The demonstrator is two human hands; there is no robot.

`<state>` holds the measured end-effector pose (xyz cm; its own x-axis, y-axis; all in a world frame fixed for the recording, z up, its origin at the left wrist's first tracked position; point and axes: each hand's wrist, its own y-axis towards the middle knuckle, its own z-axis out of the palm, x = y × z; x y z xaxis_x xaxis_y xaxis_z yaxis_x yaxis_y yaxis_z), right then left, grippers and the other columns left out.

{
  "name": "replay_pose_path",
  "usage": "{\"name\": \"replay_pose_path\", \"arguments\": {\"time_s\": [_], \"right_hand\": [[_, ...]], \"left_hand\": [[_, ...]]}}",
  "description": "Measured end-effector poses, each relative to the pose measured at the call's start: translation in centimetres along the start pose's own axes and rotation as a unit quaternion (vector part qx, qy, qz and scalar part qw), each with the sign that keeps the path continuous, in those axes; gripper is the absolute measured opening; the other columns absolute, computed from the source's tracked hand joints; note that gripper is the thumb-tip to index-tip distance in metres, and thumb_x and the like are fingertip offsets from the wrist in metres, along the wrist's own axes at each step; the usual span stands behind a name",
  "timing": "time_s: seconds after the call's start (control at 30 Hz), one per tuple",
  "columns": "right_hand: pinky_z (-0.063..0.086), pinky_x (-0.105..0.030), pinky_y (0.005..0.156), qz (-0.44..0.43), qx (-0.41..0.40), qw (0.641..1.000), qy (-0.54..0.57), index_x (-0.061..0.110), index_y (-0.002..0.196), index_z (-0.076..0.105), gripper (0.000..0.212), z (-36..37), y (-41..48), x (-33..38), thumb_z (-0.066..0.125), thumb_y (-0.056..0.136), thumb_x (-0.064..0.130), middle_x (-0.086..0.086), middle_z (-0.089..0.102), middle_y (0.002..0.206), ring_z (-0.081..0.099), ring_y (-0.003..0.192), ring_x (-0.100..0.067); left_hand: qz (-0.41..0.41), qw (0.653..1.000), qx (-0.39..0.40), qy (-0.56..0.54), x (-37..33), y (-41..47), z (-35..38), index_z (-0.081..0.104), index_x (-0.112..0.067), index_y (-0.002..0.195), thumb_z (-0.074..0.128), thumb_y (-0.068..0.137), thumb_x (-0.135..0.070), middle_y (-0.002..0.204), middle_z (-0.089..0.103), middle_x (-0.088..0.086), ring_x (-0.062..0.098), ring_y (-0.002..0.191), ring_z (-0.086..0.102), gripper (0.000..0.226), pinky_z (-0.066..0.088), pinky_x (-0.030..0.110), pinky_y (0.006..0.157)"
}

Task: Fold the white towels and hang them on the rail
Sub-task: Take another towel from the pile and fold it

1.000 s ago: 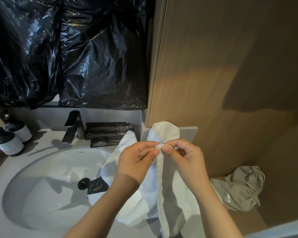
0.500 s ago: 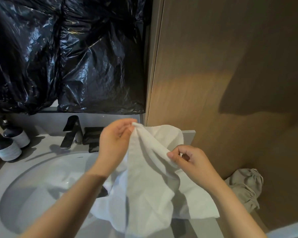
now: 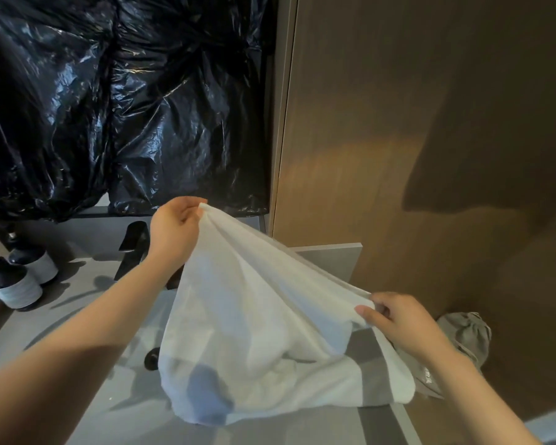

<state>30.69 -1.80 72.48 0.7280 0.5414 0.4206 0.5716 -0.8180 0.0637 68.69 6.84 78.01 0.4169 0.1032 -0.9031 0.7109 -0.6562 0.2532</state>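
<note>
White towel (image 3: pixel 264 332) hangs spread above the desk (image 3: pixel 329 256) by its right edge. The left hand (image 3: pixel 174 229) pinches a corner high and the right hand (image 3: pixel 398 319) pinches the hem lower. The drooping tail could dip into the sink (image 3: pixel 129 396), or a light pinch could slip.

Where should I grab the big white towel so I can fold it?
By its top edge, one corner in each hand, coming from above. The white towel hangs limp between the left hand and right hand, which pinch that edge; its lower part lies bunched on the counter, so grabbing there would probably crumple it.
</note>
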Motion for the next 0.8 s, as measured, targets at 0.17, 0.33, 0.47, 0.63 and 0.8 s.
{"name": "replay_pose_path", "arguments": {"time_s": [0.17,0.33,0.47,0.63,0.8], "right_hand": [[0.029,-0.019,0.049,-0.008,-0.052,0.991,-0.12,0.033,0.066,0.043,0.034,-4.2,2.1,-0.2,0.051,0.095,0.049,0.011,0.051,0.065,0.048,0.058,-0.001],[0.044,-0.017,0.058,-0.036,-0.143,0.972,-0.182,0.034,0.091,0.058,0.017,-11.3,5.8,1.9,0.048,0.097,0.047,0.012,0.061,0.084,0.057,0.071,-0.001],[0.055,-0.027,0.07,-0.036,-0.213,0.941,-0.26,0.027,0.105,0.062,0.023,-16.9,8.7,4.4,0.045,0.101,0.042,0.005,0.066,0.097,0.064,0.084,-0.012],[0.047,-0.031,0.067,-0.065,-0.253,0.919,-0.295,0.022,0.106,0.061,0.025,-22.8,10.4,6.7,0.039,0.103,0.036,0.002,0.065,0.099,0.062,0.089,-0.018],[0.046,-0.029,0.059,-0.056,-0.287,0.912,-0.288,0.025,0.104,0.05,0.013,-26.1,10.6,8.3,0.043,0.102,0.036,0.003,0.064,0.088,0.058,0.072,-0.014]], "left_hand": [[0.021,1.0,-0.017,-0.005,-1.2,0.6,0.1,0.067,-0.024,0.104,0.053,0.096,-0.009,0.1,0.068,-0.006,0.009,0.093,0.062,0.023,0.046,0.022,0.084],[0.077,0.996,-0.048,-0.011,-4.6,2.9,-0.9,0.067,-0.017,0.113,0.05,0.097,-0.009,0.109,0.068,0.002,0.017,0.1,0.062,0.024,0.05,0.034,0.094],[0.122,0.988,-0.091,-0.019,-8.1,5.1,-2.1,0.068,-0.016,0.112,0.051,0.094,-0.01,0.1,0.069,0.0,0.018,0.093,0.062,0.024,0.05,0.034,0.083],[0.142,0.981,-0.112,-0.064,-11.8,7.0,-2.7,0.067,-0.017,0.112,0.052,0.095,-0.012,0.097,0.07,0.001,0.017,0.086,0.063,0.023,0.049,0.026,0.069],[0.158,0.977,-0.127,-0.067,-14.6,8.0,-3.0,0.067,-0.014,0.115,0.05,0.096,-0.012,0.102,0.07,0.006,0.023,0.092,0.063,0.025,0.045,0.031,0.073]]}}
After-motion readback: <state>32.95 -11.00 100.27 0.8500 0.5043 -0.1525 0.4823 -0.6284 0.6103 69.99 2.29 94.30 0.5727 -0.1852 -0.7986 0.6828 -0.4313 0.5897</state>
